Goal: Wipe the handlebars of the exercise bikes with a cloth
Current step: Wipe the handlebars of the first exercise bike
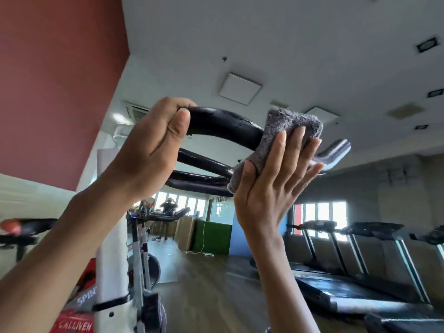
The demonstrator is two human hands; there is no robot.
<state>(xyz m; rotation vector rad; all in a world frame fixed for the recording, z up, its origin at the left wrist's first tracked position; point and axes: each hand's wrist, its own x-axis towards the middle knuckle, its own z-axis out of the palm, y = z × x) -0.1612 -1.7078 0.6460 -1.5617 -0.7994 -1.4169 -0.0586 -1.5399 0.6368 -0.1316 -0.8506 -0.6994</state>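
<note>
Steadying the handlebar [223, 124] at frame centre, the closed left hand [153, 150] should hold firm while the flat, open right hand [271, 188] presses the grey cloth [283, 131] around it.

I have a single view, from the wide-angle camera on the wearer's head, so no second angle shares any of this scene. It sits low and close beneath the black handlebars [223, 126] and tilts upward, so the bars fill the middle of the frame with the ceiling [276, 39] taking most of the upper half. The left hand [153, 150] and right hand [271, 186] reach up into shot from the bottom edge, both near the lens. The horizon leans, with the red wall [60, 80] slanting on the left. Farther off, low right, the treadmills [360, 260] and wooden floor [204, 296] appear, with bent edges
</note>
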